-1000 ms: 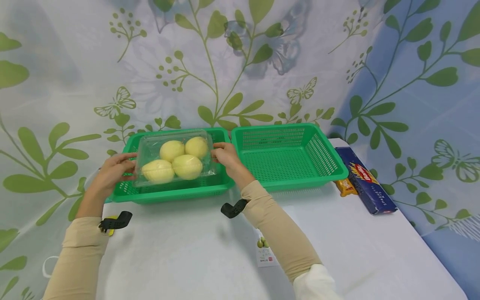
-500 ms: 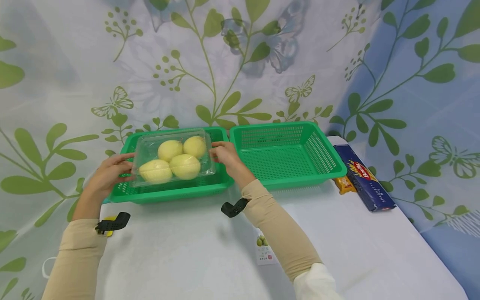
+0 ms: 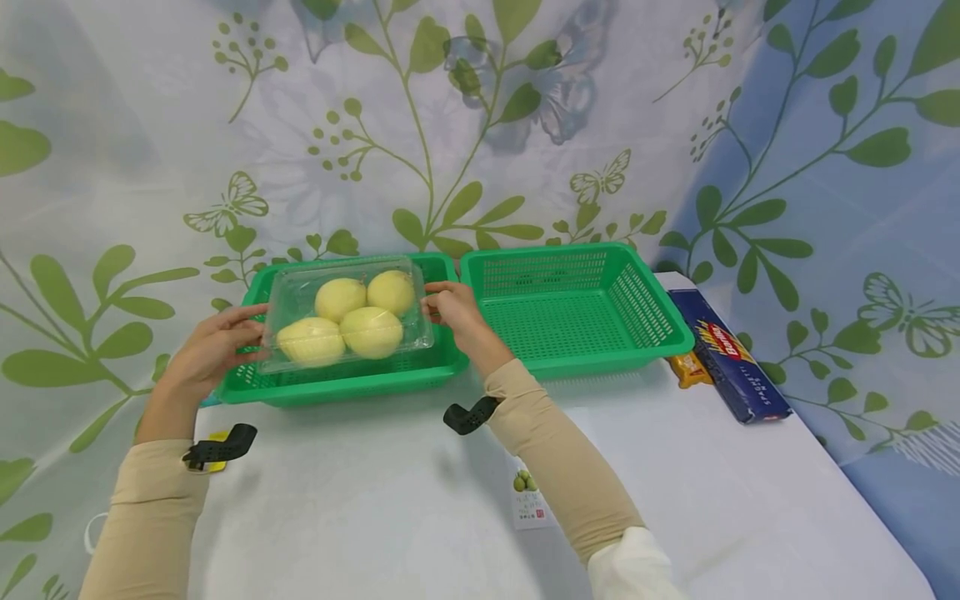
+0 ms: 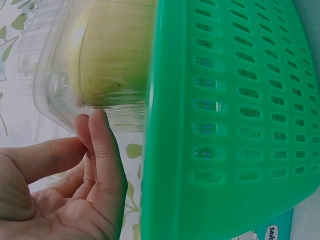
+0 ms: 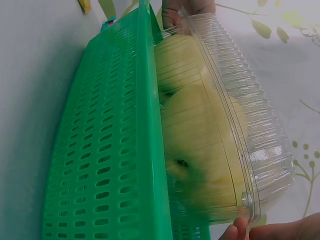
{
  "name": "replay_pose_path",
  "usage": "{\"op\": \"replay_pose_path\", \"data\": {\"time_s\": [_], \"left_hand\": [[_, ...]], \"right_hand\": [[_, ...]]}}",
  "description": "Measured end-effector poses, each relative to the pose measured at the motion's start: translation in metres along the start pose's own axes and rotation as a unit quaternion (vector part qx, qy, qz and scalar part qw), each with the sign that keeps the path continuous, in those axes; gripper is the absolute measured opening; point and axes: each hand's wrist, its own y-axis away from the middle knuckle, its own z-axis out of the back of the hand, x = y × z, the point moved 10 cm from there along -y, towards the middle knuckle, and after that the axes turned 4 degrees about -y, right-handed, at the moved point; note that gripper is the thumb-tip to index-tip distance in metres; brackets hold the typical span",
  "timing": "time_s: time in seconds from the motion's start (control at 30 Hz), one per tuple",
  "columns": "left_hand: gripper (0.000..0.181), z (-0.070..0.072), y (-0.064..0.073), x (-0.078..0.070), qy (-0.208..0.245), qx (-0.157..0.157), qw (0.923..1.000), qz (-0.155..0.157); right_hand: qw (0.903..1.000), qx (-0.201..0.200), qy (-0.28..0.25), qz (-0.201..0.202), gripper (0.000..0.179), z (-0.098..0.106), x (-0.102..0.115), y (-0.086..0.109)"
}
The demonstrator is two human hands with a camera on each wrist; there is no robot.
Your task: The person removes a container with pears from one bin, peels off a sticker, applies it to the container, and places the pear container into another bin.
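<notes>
A clear plastic clamshell [image 3: 294, 293] with several large pale yellow fruits [image 3: 372, 332] inside sits tilted over the left green basket [image 3: 352, 387]. My left hand [image 3: 213, 348] holds the clamshell's left end; the left wrist view has its fingertips right at the box's lower corner, thumb against the fingers. At the other end, my right hand [image 3: 456, 312] pinches the rim, with thumb and fingertips at the flange in the right wrist view. The clamshell's ribbed lid [image 5: 267, 150] is down over the fruits. Part of the box drops behind the basket's wall in both wrist views.
A second green basket [image 3: 551, 325] stands right beside the first. Farther right lie a blue spaghetti box [image 3: 723, 358] and an orange packet [image 3: 688, 371]. A card with a fruit picture [image 3: 529, 500] lies partly under my right forearm. A teal packet [image 4: 280, 225] shows below the left basket.
The head view has shifted slightly. Both hands keep their places at the clamshell's ends, and the box has barely moved.
</notes>
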Motion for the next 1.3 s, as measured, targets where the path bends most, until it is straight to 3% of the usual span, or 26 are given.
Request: {"op": "replay_pose_path", "data": {"time_s": [0.43, 0.9, 1.3], "left_hand": [[0.053, 0.000, 0.003, -0.001, 0.015, 0.003, 0.9999, -0.003], [0.039, -0.008, 0.015, -0.008, 0.073, 0.043, 0.9949, -0.055], [0.037, -0.009, 0.019, -0.013, 0.101, 0.052, 0.9905, -0.077]], "right_hand": [[0.9999, 0.004, 0.009, 0.005, 0.042, 0.000, 0.001, 0.002], [0.9996, 0.026, 0.006, 0.005, 0.042, 0.003, 0.005, 0.016], [0.9997, 0.021, -0.008, 0.006, 0.042, 0.004, 0.007, 0.021]]}}
